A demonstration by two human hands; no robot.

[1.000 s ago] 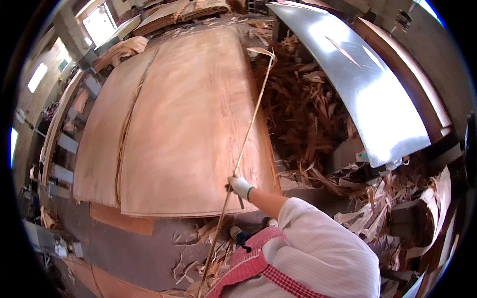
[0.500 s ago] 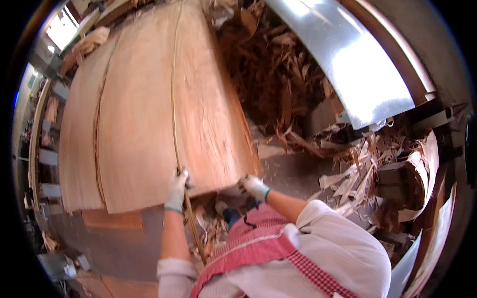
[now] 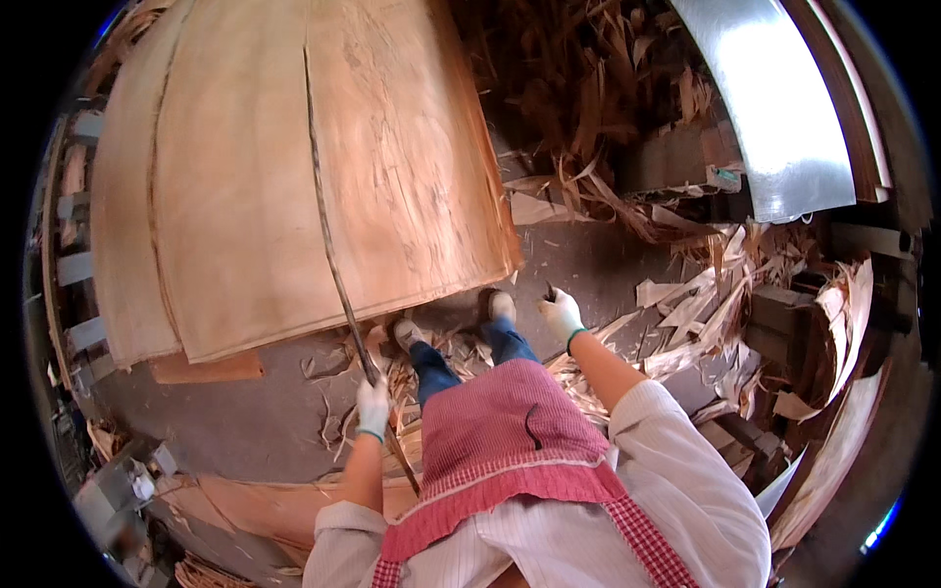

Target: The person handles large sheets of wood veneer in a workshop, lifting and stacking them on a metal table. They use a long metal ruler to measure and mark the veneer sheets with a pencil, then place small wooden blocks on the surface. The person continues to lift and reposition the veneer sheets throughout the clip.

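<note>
My left hand (image 3: pixel 372 404), in a pale work glove, is closed around a long thin stick (image 3: pixel 331 265). The stick slants across the top of a large stack of wood veneer sheets (image 3: pixel 245 196), and its far end lies over the top sheet. Its near end passes below my hand, close to my apron (image 3: pixel 510 416). To the right of the stack's near corner, my gloved right hand (image 3: pixel 562 316) is closed in the air. A small dark tip sticks out of its fingers; the rest of that thing is hidden.
Torn veneer strips (image 3: pixel 696 314) litter the floor at right, with a darker scrap heap (image 3: pixel 578 88) beyond the stack. A shiny metal sheet (image 3: pixel 784 108) slopes down at the far right. Blocks (image 3: pixel 784 323) stand near it. My shoes (image 3: pixel 502 306) are by the stack's near edge.
My left hand has drawn the stick back toward me, so its far end now shows on the veneer. My right hand has left the stack's near edge and moved right.
</note>
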